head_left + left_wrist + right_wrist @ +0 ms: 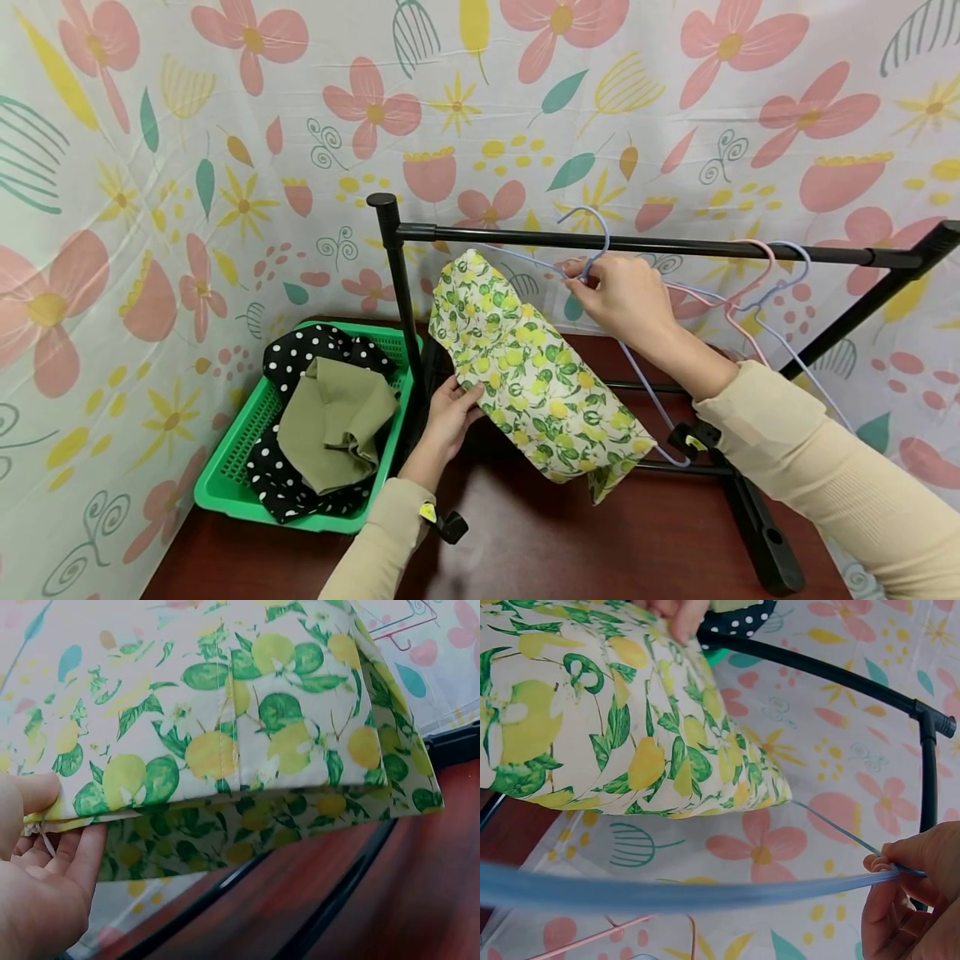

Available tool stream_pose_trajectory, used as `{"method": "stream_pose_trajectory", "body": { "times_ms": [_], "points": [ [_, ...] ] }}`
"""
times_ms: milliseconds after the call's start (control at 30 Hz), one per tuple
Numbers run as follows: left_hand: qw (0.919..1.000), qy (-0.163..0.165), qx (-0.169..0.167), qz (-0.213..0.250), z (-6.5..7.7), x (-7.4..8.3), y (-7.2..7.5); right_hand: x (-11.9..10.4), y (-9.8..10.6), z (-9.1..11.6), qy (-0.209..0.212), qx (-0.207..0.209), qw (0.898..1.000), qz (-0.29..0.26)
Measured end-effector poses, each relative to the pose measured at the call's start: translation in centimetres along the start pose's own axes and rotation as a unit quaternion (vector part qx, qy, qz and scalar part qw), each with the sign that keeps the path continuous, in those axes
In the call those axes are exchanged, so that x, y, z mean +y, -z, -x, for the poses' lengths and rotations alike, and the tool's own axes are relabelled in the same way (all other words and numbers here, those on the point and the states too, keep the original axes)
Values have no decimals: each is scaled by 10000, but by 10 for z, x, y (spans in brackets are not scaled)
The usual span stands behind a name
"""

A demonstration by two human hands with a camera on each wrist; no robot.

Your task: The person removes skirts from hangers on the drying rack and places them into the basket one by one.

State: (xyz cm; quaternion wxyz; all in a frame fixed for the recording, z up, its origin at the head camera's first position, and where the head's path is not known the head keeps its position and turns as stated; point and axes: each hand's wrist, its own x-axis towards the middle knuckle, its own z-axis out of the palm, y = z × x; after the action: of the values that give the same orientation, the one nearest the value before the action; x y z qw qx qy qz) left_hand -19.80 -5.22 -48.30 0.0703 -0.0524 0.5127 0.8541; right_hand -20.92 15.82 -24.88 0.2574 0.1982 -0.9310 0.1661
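A lemon-print garment (547, 392), white with yellow fruit and green leaves, hangs at a slant on one arm of a blue hanger (690, 896). My left hand (448, 417) pinches the garment's lower edge between thumb and fingers; the left wrist view shows the stitched fabric (225, 727) spreading away from that grip. My right hand (630, 300) pinches the hanger just below its hook, close to the rack's top bar (480, 237). One end of the hanger is hidden inside the cloth, while its other arm slopes down bare past my right wrist.
A pink hanger (752, 287) and another blue hanger (804, 271) hang at the bar's right. On the left, a green basket (217, 479) holds an olive cloth (333, 417) and a black polka-dot cloth (273, 467). The rack stands on a dark red-brown table (525, 550) before a flowered curtain.
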Motion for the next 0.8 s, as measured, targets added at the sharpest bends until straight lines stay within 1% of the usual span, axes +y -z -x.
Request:
{"method": "stream_pose_trajectory", "body": {
  "times_ms": [300,433,567,667,800],
  "points": [
    [9991,-366,117,-195,9,26,-2,5,-2,2,-131,-44,9999,91],
    [9976,-574,55,-376,13,38,-4,7,-3,3,-165,-103,9998,43],
    [9967,-695,-34,-423,17,51,-5,9,-6,2,-152,-156,9998,-36],
    [9955,-799,-103,-496,20,60,-6,10,-7,2,-179,-157,9997,-1],
    [9927,-962,-148,-714,24,72,-10,10,-7,2,-207,-161,9996,62]
  ]
}}
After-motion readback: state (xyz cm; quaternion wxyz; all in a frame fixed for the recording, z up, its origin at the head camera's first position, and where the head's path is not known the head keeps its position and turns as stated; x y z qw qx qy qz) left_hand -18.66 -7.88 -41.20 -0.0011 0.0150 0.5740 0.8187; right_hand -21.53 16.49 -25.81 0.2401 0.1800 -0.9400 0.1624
